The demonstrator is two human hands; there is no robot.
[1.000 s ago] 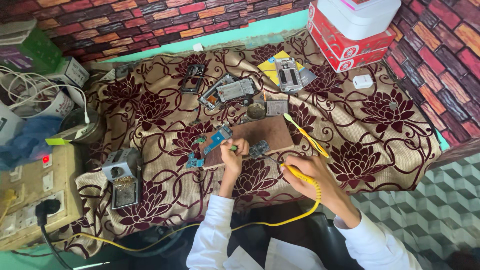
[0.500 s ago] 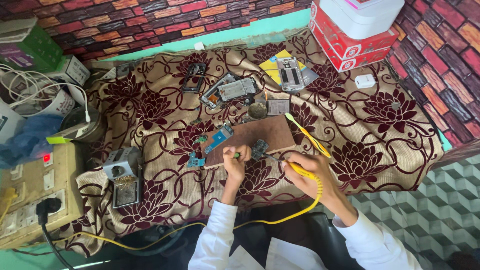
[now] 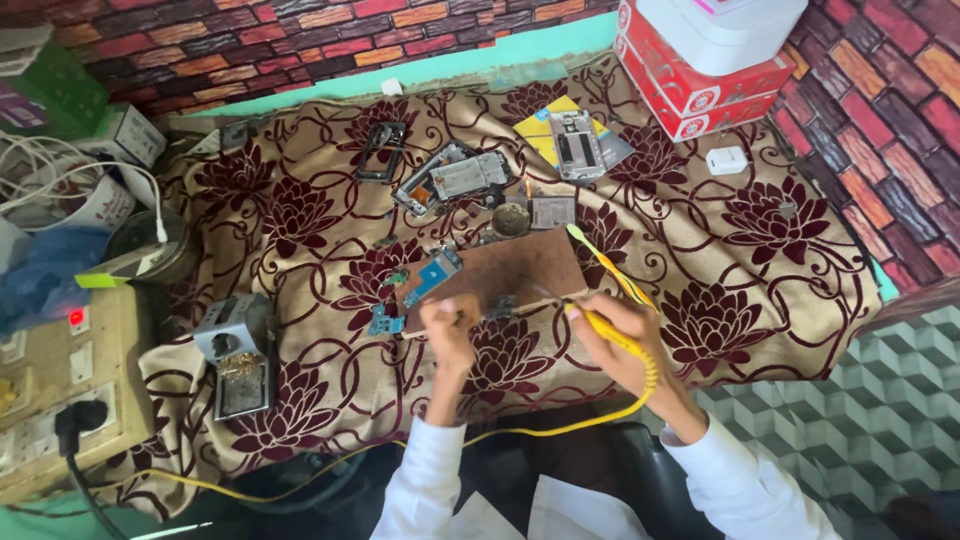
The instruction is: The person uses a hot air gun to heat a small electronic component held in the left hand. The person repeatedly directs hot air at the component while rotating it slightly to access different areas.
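Centrally, a small blue circuit board [image 3: 432, 277] is seen lying at the left end of a brown work board [image 3: 520, 275] on the patterned cloth [image 3: 780, 260]. It is judged light, stiff and fragile, best held by its edges. The left hand [image 3: 447, 318] is curled just below it, fingertips pinched on something too small to identify. The right hand [image 3: 610, 330] is closed around a yellow soldering iron [image 3: 605, 328], tip angled toward the work board, wrist low. A metal iron stand [image 3: 235, 355] sits well apart at left.

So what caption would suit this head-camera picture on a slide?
Right hand holds a yellow soldering iron beside the left hand on a brown board.
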